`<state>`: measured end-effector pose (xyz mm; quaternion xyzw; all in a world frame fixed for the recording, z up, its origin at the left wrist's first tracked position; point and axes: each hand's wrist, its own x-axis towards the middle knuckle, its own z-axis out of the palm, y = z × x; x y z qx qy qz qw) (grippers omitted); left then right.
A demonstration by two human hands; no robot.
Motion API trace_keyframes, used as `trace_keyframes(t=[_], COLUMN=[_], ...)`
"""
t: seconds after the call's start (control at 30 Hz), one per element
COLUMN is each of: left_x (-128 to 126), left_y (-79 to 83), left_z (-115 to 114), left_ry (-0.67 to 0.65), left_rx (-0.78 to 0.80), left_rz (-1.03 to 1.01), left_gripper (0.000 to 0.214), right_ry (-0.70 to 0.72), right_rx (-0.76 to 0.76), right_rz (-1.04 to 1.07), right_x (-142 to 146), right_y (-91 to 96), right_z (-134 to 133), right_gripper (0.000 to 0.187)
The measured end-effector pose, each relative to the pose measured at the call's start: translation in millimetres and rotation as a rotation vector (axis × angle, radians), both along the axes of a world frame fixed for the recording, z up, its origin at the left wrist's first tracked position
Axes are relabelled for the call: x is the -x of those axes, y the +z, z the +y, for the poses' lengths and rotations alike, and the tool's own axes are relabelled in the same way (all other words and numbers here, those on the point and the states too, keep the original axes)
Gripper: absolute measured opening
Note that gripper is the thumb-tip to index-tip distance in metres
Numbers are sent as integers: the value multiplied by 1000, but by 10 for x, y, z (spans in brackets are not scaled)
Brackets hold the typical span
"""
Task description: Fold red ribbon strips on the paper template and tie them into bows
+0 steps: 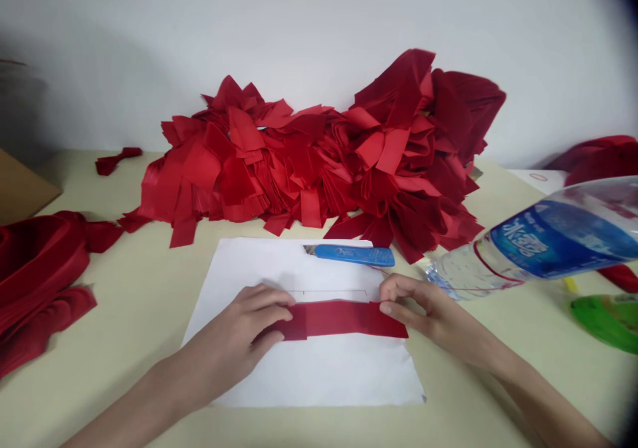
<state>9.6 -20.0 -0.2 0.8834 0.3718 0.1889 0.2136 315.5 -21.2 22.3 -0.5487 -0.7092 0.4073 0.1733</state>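
Observation:
A strip of red ribbon [339, 319] lies across a white sheet of paper [319, 378], below a thin marked line drawn on it. Both of the strip's ends look folded over. My left hand [259, 325] grips the left end between thumb and fingers, covering that end. At the other end, my right hand [413, 305] pinches the upper corner with thumb and forefinger. Just beyond the line rests a blue utility knife [353, 255] near the paper's far edge.
A large heap of red ribbon pieces [299, 169] stands against the wall. To the right, a clear water bottle [548, 242] leans in toward my right hand, near a green roll [605, 318]. More red ribbon [44, 262] lies at left, beside a cardboard box [22, 189].

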Motion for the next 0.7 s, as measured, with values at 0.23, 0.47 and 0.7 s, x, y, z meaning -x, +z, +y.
trace_keyframes(t=[0.23, 0.47, 0.7], left_x=[-201, -274, -236], left_y=[-24, -116, -116], left_z=[-309, -475, -461], left_ry=[72, 131, 68], left_rx=[-580, -694, -650], left_rz=[113, 294, 385], left_gripper=[20, 51, 65], right_ry=[-5, -66, -54], right_rx=[-28, -71, -48], right_rz=[35, 2, -28], right_x=[-12, -114, -92], right_y=[14, 31, 1], right_z=[4, 8, 14], right_gripper=[22, 23, 25])
